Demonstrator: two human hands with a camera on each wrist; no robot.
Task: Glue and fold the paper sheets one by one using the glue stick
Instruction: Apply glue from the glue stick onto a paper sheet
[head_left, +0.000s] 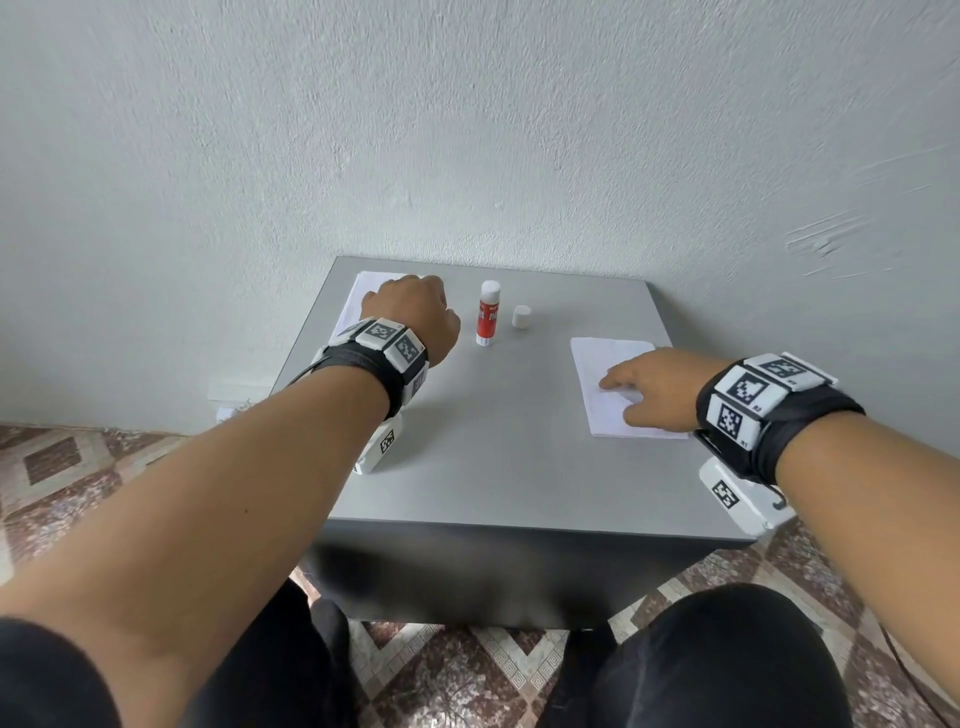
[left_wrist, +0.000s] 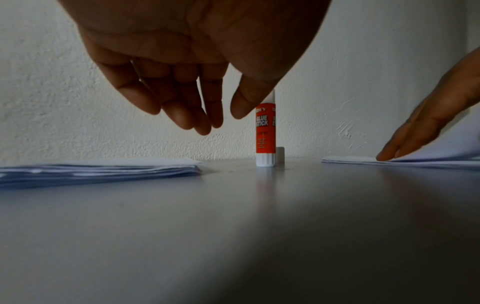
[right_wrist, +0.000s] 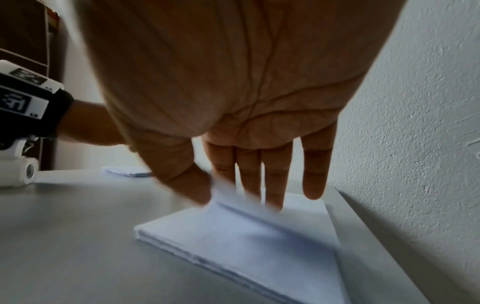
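A: Start with the grey worktop (head_left: 493, 441), mid-frame in the head view. Which step is in hand?

B: I judge it the taking of a sheet. The right hand (head_left: 654, 387) lies at centre right on the right-hand paper stack (head_left: 605, 358); the left hand (head_left: 415, 312) hangs over the left-hand paper stack (head_left: 358, 291) at the upper left of the worktop.

A: Does either hand hold anything?

B: In the right wrist view the right hand (right_wrist: 233, 92) has its fingers (right_wrist: 275, 181) nearly straight, tips down on the stack (right_wrist: 246, 236), with the thumb against a raised, blurred top sheet (right_wrist: 233, 197). Whether thumb and forefinger truly pinch it, I cannot tell. In the left wrist view the left hand (left_wrist: 187, 61) has its fingers (left_wrist: 182, 107) loosely drooping and holding nothing, clear of the papers (left_wrist: 103, 170) below.

A: And the glue stick?

B: The glue stick (head_left: 488, 314) stands upright and uncapped between the two stacks, toward the top of the worktop, its white cap (head_left: 521, 317) just beside it.

A: What does the next move call for?

B: Probably separating one sheet only, laying it on bare worktop, then reaching for the glue.

A: What does one view give that another lacks?

B: The head view hides both palms. Only the right wrist view shows the lifted sheet; only the left wrist view shows the left stack's layered edges and the label on the glue stick (left_wrist: 265, 131).
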